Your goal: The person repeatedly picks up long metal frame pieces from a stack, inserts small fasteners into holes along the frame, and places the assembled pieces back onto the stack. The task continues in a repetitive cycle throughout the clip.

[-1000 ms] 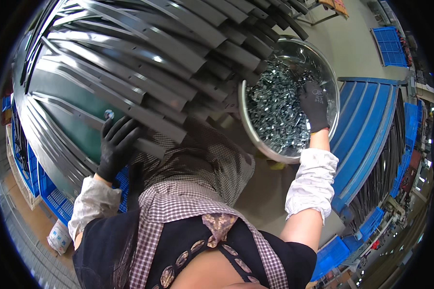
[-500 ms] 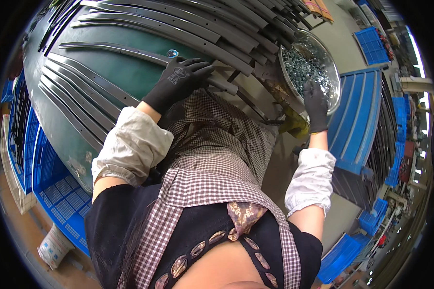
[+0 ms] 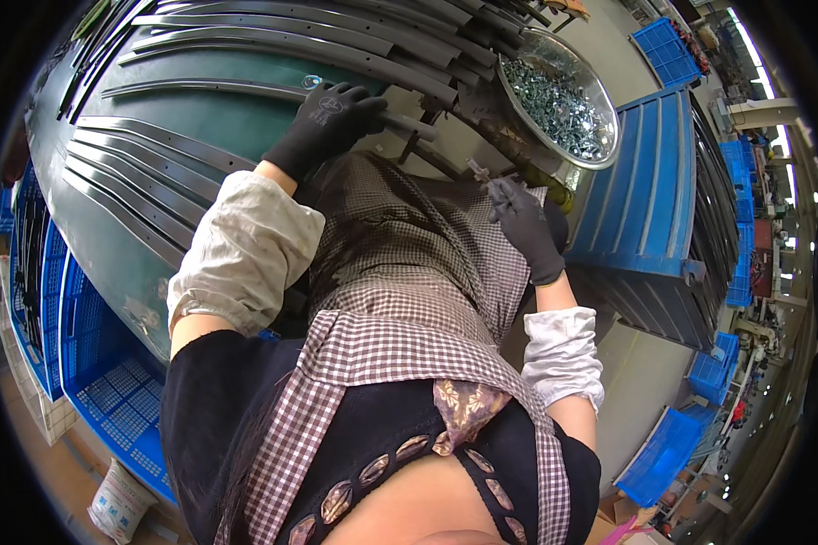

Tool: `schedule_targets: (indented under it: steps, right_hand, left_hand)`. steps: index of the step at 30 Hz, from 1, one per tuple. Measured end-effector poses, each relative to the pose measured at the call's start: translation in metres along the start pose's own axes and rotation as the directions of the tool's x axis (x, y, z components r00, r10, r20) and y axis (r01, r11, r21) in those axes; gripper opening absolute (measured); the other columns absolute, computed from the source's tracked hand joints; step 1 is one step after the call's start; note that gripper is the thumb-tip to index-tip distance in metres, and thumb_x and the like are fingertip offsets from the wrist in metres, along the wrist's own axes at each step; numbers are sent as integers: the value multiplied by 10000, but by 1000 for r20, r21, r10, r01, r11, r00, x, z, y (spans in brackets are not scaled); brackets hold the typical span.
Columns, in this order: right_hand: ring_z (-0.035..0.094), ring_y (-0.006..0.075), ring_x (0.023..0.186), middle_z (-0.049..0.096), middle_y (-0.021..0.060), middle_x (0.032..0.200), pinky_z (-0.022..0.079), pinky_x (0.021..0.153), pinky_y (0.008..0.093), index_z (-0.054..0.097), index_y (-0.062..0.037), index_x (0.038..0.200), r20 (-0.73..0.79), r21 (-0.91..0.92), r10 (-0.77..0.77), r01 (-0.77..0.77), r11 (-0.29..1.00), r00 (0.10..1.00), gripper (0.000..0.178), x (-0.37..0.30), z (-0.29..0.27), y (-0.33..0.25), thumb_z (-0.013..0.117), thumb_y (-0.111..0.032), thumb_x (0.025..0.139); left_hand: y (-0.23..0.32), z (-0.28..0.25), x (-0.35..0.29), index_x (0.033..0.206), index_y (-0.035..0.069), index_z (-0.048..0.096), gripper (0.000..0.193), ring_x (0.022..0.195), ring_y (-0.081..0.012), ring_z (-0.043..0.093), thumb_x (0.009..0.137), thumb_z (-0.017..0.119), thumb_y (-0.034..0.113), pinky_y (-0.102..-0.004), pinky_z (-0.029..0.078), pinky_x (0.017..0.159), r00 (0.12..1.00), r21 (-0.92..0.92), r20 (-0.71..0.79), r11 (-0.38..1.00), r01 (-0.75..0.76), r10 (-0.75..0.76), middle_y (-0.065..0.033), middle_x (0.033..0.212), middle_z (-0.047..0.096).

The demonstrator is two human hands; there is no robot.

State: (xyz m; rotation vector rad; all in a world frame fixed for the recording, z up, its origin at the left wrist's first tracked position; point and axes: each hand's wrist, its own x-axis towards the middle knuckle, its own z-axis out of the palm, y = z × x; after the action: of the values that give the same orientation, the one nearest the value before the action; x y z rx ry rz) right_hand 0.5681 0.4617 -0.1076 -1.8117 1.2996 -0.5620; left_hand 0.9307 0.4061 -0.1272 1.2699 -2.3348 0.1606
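My left hand (image 3: 325,125), in a black glove, closes over a long dark metal rail (image 3: 200,86) lying on the green tabletop (image 3: 200,118). The rail's end reaches past the table edge, beyond my fingers. Above my apron, my right hand (image 3: 527,227), gloved too, pinches a small shiny metal fastener (image 3: 478,170) that sticks out from the fingertips. Its exact kind is too small to tell. Farther off, a round metal bowl (image 3: 615,136) contains a heap of small shiny metal pieces (image 3: 554,102).
Several rails (image 3: 145,182) lie side by side at the table's left, with more stacked rails (image 3: 282,41) at the back. A blue ribbed metal bin (image 3: 632,200) stands to the right. Blue plastic crates (image 3: 123,400) are at lower left.
My right hand has come out of the bowl and moved left toward my lap, now with a fastener in its fingers. The left hand stays on the rail.
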Motion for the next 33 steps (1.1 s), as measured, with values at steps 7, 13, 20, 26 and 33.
schedule_targets:
  steps: [7,13,20,26,33]
  right_hand:
    - [641,198,683,647,120,799,515,658,330,649,-13,1094,62,28,-25,23,999,998,251,23,20,0,555,-227,1005]
    - [645,291,840,660,152,968,520,783,370,634,-45,1175,123,-59,-122,130,990,985,232,41,17,24,574,-135,971]
    - [632,248,714,655,139,821,491,684,332,661,3,970,223,23,-146,145,989,964,237,59,-1,-10,568,-214,996]
    - [577,232,648,622,128,773,476,648,333,656,-4,966,344,39,-233,234,971,910,283,78,-7,-16,556,-267,1002]
    - [562,311,645,603,156,770,466,627,346,635,-7,954,377,3,-201,216,976,904,243,82,-6,-17,563,-238,987]
  left_hand:
    - [9,-2,5,1050,177,690,278,995,-294,607,803,734,297,-425,500,791,999,-69,41,998,-4,6,-58,979,604]
    - [8,-11,10,1126,159,669,363,973,-274,599,803,736,309,-402,515,810,993,-16,88,997,-75,76,-50,991,606]
    - [9,-12,13,1149,160,676,417,950,-233,605,768,757,308,-373,520,792,981,-9,192,999,-40,41,-13,995,620]
    - [11,-12,13,1100,177,693,398,942,-205,607,729,769,298,-359,526,775,977,2,203,998,-63,61,5,981,615]
    - [13,-8,14,1073,195,694,381,942,-193,608,718,778,303,-355,528,766,982,39,178,997,-69,61,18,971,611]
